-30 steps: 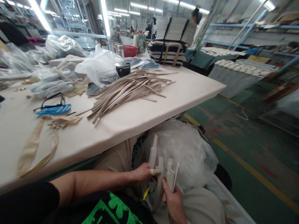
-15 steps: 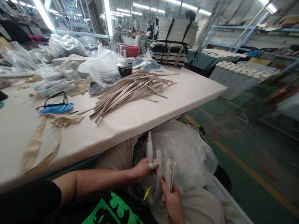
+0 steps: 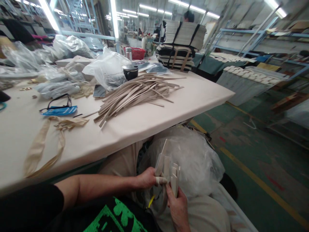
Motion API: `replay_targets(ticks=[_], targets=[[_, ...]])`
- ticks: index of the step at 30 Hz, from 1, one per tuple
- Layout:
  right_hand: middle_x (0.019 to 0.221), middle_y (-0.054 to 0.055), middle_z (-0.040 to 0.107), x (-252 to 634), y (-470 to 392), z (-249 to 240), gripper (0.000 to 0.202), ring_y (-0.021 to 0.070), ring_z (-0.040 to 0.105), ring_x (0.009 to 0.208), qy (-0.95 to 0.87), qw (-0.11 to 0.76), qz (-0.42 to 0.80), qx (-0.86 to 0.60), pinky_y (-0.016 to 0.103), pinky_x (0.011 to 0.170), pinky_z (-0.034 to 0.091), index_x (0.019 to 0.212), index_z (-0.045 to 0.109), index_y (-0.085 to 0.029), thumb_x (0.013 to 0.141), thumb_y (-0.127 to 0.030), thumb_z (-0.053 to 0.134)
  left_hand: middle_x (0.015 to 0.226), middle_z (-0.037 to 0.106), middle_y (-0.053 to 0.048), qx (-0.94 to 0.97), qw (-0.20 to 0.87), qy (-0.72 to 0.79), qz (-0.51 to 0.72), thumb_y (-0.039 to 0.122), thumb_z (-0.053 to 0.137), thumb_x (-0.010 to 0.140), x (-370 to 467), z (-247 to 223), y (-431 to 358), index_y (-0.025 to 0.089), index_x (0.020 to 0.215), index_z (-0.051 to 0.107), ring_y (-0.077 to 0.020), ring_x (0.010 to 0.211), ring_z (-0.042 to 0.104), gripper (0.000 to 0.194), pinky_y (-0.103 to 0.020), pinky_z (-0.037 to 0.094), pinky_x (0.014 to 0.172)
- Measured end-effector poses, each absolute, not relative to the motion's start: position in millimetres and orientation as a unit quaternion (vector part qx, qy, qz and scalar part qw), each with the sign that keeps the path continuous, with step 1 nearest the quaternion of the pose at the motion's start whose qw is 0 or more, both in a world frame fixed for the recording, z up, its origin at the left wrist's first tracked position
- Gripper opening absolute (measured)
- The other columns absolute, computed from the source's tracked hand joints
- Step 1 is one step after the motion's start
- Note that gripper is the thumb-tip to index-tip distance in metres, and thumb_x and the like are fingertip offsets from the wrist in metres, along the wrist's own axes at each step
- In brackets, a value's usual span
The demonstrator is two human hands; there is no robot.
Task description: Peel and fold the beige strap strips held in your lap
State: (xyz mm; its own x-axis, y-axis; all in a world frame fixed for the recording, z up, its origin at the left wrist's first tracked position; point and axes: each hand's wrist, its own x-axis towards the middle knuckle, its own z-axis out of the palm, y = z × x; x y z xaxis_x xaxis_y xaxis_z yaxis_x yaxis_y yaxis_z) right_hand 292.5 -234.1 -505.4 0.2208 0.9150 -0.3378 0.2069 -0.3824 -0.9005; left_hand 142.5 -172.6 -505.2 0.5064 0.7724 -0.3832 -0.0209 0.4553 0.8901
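Over my lap, my left hand [image 3: 150, 178] pinches a pale beige strip [image 3: 162, 157] that slants up to the right; one of its fingers has a light wrap. My right hand [image 3: 177, 204] grips a bundle of beige strips [image 3: 175, 175], their ends standing up past the thumb. Between the hands rises another strip [image 3: 166, 166], and my left fingertips meet it close to my right thumb. Which hand bears that strip I cannot tell. Behind both hands lies a clear plastic bag [image 3: 190, 158]. A large pile of similar strips [image 3: 135, 93] rests on the table.
The pale-covered table [image 3: 145, 124] has its edge just beyond my lap. On it are glasses [image 3: 59, 101] on a blue packet [image 3: 60, 111], a fabric band [image 3: 36, 148], a dark lidded cup [image 3: 130, 72] and plastic bags [image 3: 106, 67]. Strapped stacks [image 3: 184, 33] stand at the back.
My left hand has moved right, closer to my right hand. The strip in it has swung from nearly upright to a rightward slant. My right hand keeps its bundle.
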Motion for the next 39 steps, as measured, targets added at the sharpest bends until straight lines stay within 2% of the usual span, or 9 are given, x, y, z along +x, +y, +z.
replay_targets(ticks=[4,10,13,16,19,22,29,34,39], targets=[[0.044,-0.007,0.037,299,-233,-510,0.042,0.0089,0.034,0.043,-0.377,0.395,0.469,-0.694,0.022,0.041,0.03,0.068,0.06,-0.016,0.072,-0.058,0.062,0.06,0.048,0.002,0.47,0.732,0.41,0.273,0.057,0.068,0.063,141,-505,-170,0.011,0.063,0.061,-0.0082,0.059,0.04,0.047,-0.02,0.033,0.056],[0.051,-0.005,0.049,313,-224,-503,0.057,0.0109,0.042,0.046,-0.365,0.429,0.439,-0.7,0.022,0.041,0.033,0.103,0.063,-0.014,0.067,-0.058,0.068,0.064,0.05,0.003,0.579,0.715,0.342,0.19,0.06,0.067,0.062,138,-520,-180,0.012,0.07,0.063,-0.0092,0.061,0.043,0.049,-0.02,0.037,0.059],[0.052,-0.005,0.05,316,-222,-495,0.048,0.0091,0.038,0.044,-0.408,0.414,0.438,-0.686,0.022,0.04,0.031,0.091,0.066,-0.014,0.066,-0.054,0.071,0.063,0.051,0.002,0.608,0.71,0.32,0.152,0.066,0.065,0.061,138,-519,-184,0.013,0.073,0.064,-0.01,0.06,0.045,0.055,-0.02,0.038,0.058],[0.049,-0.004,0.049,321,-220,-485,0.042,0.0074,0.035,0.043,-0.348,0.47,0.454,-0.673,0.021,0.04,0.028,0.081,0.066,-0.012,0.065,-0.051,0.073,0.071,0.057,-0.002,0.594,0.732,0.294,0.157,0.071,0.052,0.07,136,-505,-182,0.014,0.088,0.065,-0.011,0.06,0.051,0.062,-0.02,0.04,0.056],[0.06,-0.003,0.056,329,-218,-470,0.05,0.004,0.03,0.043,-0.254,0.546,0.501,-0.622,0.019,0.04,0.024,0.101,0.064,-0.014,0.064,-0.046,0.077,0.075,0.06,-0.005,0.587,0.741,0.294,0.14,0.072,0.037,0.078,134,-495,-180,0.014,0.094,0.066,-0.0104,0.056,0.052,0.067,-0.02,0.039,0.052],[0.067,-0.002,0.058,335,-216,-459,0.06,0.0027,0.028,0.043,-0.241,0.55,0.558,-0.573,0.018,0.04,0.02,0.117,0.059,-0.018,0.065,-0.041,0.078,0.066,0.058,-0.003,0.611,0.73,0.289,0.1,0.072,0.044,0.075,132,-497,-182,0.015,0.088,0.068,-0.0106,0.055,0.051,0.064,-0.02,0.04,0.052],[0.061,-0.001,0.059,335,-215,-472,0.045,0.0013,0.029,0.042,-0.208,0.559,0.561,-0.575,0.015,0.039,0.02,0.091,0.066,-0.013,0.058,-0.039,0.082,0.07,0.059,-0.002,0.702,0.662,0.243,0.099,0.073,0.045,0.074,129,-502,-185,0.015,0.084,0.069,-0.0116,0.062,0.049,0.064,-0.02,0.039,0.058],[0.06,-0.004,0.055,336,-222,-473,0.058,0.0012,0.028,0.041,-0.189,0.554,0.596,-0.549,0.015,0.039,0.018,0.112,0.06,-0.019,0.062,-0.039,0.08,0.066,0.057,-0.001,0.74,0.621,0.246,0.086,0.072,0.043,0.075,125,-499,-183,0.014,0.085,0.069,-0.0108,0.06,0.047,0.064,-0.019,0.037,0.056],[0.053,-0.002,0.056,332,-229,-464,0.035,0.0028,0.029,0.039,-0.261,0.544,0.56,-0.568,0.017,0.039,0.017,0.084,0.064,-0.013,0.067,-0.041,0.076,0.08,0.062,-0.003,0.713,0.649,0.237,0.121,0.064,0.048,0.079,129,-492,-186,0.014,0.1,0.067,-0.0123,0.068,0.052,0.057,-0.019,0.039,0.061]])
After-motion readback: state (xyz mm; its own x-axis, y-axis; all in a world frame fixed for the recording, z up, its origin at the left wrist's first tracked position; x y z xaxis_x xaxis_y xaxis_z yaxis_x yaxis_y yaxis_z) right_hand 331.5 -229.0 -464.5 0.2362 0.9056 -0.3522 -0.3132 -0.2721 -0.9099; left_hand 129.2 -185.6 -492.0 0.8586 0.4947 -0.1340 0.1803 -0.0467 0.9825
